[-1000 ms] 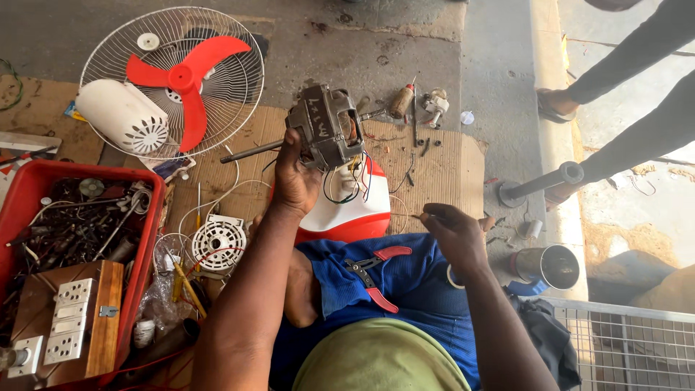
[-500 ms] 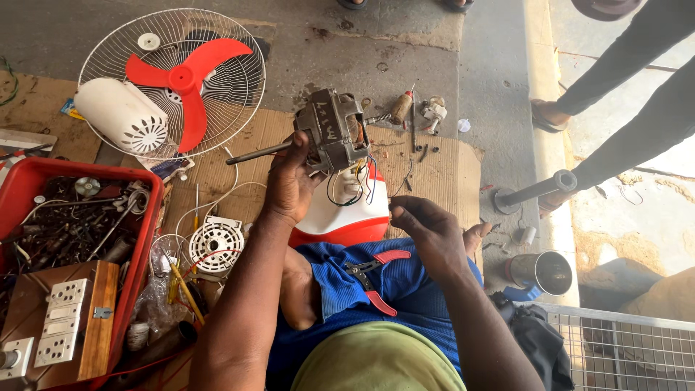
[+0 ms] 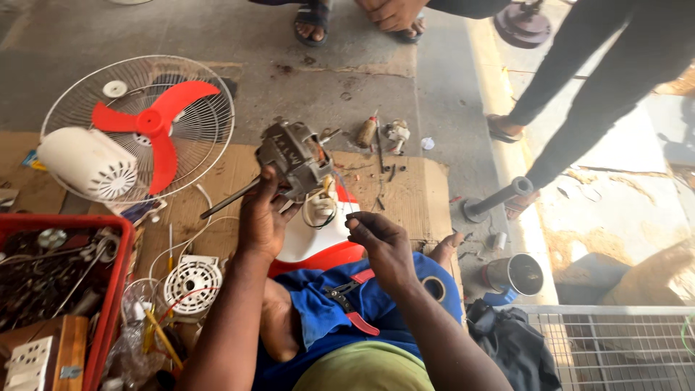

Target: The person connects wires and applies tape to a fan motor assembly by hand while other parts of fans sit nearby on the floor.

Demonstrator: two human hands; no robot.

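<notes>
Gripping a grey fan motor (image 3: 293,156) from below, the left hand (image 3: 262,221) has its fingers curled around the lower housing, and the motor's shaft (image 3: 230,198) sticks out toward 8 o'clock past the thumb. The motor sits just above the centre of the view, held up over a white and red fan housing (image 3: 318,242) that rests against the person's lap. A loop of white wire (image 3: 318,210) hangs from the motor at 5 o'clock, between the two hands.

The right hand (image 3: 380,246) hovers at 4 o'clock from the motor, apart from it, with fingertips (image 3: 355,223) drawn together as if pinching something very small; whether anything lies between them cannot be told.

At 10 o'clock from the motor lies a fan guard (image 3: 137,127) with a red blade (image 3: 156,130), and a white motor cover (image 3: 87,165) lies on its lower left edge. A red crate (image 3: 116,289) of metal parts fills the lower left corner. A round white vent cap (image 3: 192,284) lies at 7 o'clock on the cardboard (image 3: 413,199). Pliers (image 3: 351,304) with red grips rest on the blue trousers (image 3: 318,326) at 6 o'clock. At 2 o'clock a screwdriver (image 3: 368,132) lies on the concrete. At 3 o'clock stand another person's dark trouser legs (image 3: 579,101).
</notes>
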